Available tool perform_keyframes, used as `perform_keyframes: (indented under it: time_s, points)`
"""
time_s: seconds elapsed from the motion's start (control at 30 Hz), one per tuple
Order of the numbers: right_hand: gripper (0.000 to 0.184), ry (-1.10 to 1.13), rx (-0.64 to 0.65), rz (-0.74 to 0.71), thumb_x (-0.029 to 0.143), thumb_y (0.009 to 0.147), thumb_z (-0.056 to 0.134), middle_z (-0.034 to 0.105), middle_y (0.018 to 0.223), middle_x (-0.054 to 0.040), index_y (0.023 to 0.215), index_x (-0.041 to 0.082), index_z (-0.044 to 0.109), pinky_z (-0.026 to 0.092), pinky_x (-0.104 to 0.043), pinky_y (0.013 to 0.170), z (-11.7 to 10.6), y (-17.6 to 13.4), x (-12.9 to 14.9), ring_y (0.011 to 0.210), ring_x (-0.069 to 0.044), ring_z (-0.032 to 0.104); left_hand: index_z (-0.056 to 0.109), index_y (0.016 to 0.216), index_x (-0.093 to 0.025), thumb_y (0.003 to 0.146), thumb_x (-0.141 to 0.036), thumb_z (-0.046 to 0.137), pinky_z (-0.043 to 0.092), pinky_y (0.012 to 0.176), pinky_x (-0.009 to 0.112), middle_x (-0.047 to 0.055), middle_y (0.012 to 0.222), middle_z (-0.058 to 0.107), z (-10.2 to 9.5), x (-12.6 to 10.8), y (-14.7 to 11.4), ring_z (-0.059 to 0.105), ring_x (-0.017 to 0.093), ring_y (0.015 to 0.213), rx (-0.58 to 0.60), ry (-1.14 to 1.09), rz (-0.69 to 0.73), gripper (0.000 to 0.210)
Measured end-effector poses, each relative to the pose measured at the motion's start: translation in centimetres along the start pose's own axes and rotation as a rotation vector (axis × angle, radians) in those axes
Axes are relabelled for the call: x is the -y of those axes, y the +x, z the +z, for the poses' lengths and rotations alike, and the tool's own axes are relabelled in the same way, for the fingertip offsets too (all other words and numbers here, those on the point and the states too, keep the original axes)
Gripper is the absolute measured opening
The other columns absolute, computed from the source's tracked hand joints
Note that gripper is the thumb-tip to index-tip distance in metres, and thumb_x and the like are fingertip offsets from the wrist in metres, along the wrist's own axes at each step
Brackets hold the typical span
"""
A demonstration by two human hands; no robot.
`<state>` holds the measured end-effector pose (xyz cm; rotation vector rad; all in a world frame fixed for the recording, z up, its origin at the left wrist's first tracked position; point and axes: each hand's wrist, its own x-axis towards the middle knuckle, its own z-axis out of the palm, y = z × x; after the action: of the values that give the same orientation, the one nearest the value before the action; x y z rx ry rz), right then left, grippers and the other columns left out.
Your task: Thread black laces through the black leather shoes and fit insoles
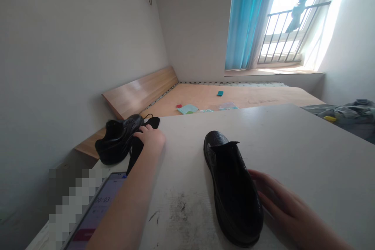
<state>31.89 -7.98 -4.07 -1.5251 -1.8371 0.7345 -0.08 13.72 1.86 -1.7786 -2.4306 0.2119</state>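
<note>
A black shoe with a loose tongue flap lies on the white table, its toe pointing away from me and its dark opening facing up. My right hand is at its right side, fingers stretched out and the tips against the shoe wall. On the left, a second black shoe sits by the table edge. Beside it is a flat black insole, partly covered by my left hand, whose fingers curl over it close to the second shoe. My left thumb is hidden.
A phone with a lit timer screen lies at the left table edge, under my left forearm. Dark scuffs mark the white table. Behind it is a wooden bed board with small packets. Clothes are piled at right.
</note>
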Motion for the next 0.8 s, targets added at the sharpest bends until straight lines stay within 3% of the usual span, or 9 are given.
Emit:
perform_keyframes:
  time_s: [0.17, 0.27, 0.43, 0.53, 0.63, 0.8]
  points:
    - [0.041, -0.058, -0.037, -0.012, 0.043, 0.093, 0.043, 0.06, 0.128, -0.008, 0.13, 0.027, 0.05, 0.05, -0.037, 0.097, 0.1, 0.1, 0.0, 0.115, -0.024, 0.059, 0.059, 0.127, -0.01, 0.083, -0.037, 0.042, 0.03, 0.092, 0.068, 0.025, 0.145, 0.037, 1.9, -0.1, 0.9, 0.026, 0.049, 0.131, 0.018, -0.006, -0.021, 0.054]
    - [0.04, -0.091, -0.043, 0.004, 0.044, 0.092, 0.045, 0.061, 0.126, -0.0049, 0.129, 0.03, 0.05, 0.051, -0.035, 0.096, 0.1, 0.0, -0.1, 0.113, -0.022, 0.06, 0.06, 0.126, -0.009, 0.085, -0.031, 0.038, 0.032, 0.092, 0.067, 0.025, 0.142, 0.042, 2.3, 0.1, 1.2, 0.03, 0.048, 0.129, -0.003, 0.003, -0.028, 0.051]
    - [0.04, -0.061, -0.055, 0.025, 0.045, 0.091, 0.047, 0.064, 0.123, -0.0043, 0.127, 0.03, 0.053, 0.053, -0.033, 0.093, 0.0, -0.1, -0.4, 0.11, -0.022, 0.063, 0.064, 0.12, -0.009, 0.083, -0.009, 0.03, 0.027, 0.097, 0.064, 0.024, 0.13, 0.054, 2.7, 0.6, 1.5, 0.039, 0.039, 0.123, -0.136, 0.015, -0.009, 0.05]
    - [0.039, -0.079, -0.067, 0.016, 0.046, 0.09, 0.047, 0.064, 0.122, -0.0044, 0.125, 0.029, 0.055, 0.054, -0.033, 0.092, -0.1, 0.1, -0.3, 0.109, -0.023, 0.063, 0.066, 0.117, -0.011, 0.082, -0.007, 0.03, 0.024, 0.099, 0.065, 0.022, 0.124, 0.058, 2.8, 0.9, 1.7, 0.042, 0.037, 0.119, -0.176, 0.005, 0.013, 0.05]
    - [0.039, -0.095, -0.056, 0.019, 0.045, 0.091, 0.045, 0.064, 0.122, -0.0042, 0.125, 0.029, 0.055, 0.054, -0.033, 0.092, -0.1, 0.2, -0.3, 0.109, -0.022, 0.063, 0.068, 0.114, -0.012, 0.082, -0.013, 0.036, 0.019, 0.101, 0.068, 0.021, 0.122, 0.06, 2.8, 0.9, 1.7, 0.041, 0.038, 0.119, -0.185, -0.007, 0.041, 0.045]
    - [0.04, -0.081, -0.057, 0.049, 0.048, 0.091, 0.045, 0.065, 0.122, -0.0041, 0.125, 0.029, 0.054, 0.053, -0.033, 0.094, -0.1, 0.2, -0.4, 0.109, -0.021, 0.063, 0.066, 0.116, -0.013, 0.082, -0.044, 0.045, 0.022, 0.102, 0.067, 0.021, 0.132, 0.053, 2.7, 0.4, 1.5, 0.036, 0.04, 0.124, -0.175, -0.032, 0.082, 0.05]
